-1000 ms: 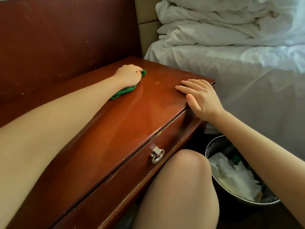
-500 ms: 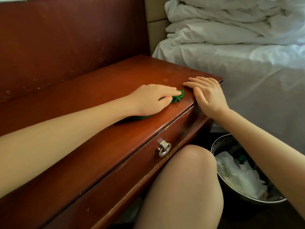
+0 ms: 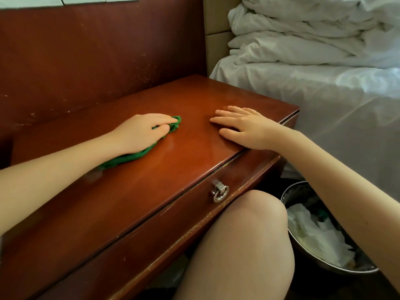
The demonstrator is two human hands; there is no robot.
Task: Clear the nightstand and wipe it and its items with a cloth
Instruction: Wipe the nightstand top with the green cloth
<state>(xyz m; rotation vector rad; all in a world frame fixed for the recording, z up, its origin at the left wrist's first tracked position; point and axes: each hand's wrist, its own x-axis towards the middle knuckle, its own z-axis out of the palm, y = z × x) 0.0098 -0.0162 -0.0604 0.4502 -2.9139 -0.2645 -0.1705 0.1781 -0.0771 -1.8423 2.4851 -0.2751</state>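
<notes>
**Left hand.** The left hand [image 3: 140, 134] lies palm down on the green cloth [image 3: 129, 158], left of centre in the frame. The fingers are held together and slightly curved over the bunched fabric. The thumb is closed against it, and a fold of cloth shows between thumb and forefinger. The hand grips the cloth and presses it onto the nightstand [image 3: 173, 174]. The cloth protrudes beyond the fingertips and trails back under the wrist toward the lower left.

**Right hand.** The right hand [image 3: 244, 128] rests flat on the nightstand top, right of centre. Its fingers are straight, slightly spread, and hold nothing. The heel of the hand sits at the front edge of the top.

**Edges and room.**
- The front edge runs diagonally from the lower left up to the corner at the right of the frame.
- A strip of bare polished wood separates the two hands, which lie near each other without touching.
- More bare top extends toward the lower left, under the left forearm.
- A red-brown wall panel [image 3: 97, 61] bounds the rear edge.
- The white bed sheet [image 3: 324, 100] hangs just beside the right side.
- Below the front edge is the drawer with its metal ring pull [image 3: 219, 192].
- A knee [image 3: 255, 215] is close under the drawer.
- A metal waste bin [image 3: 290, 192] holding crumpled paper stands at the lower right.
</notes>
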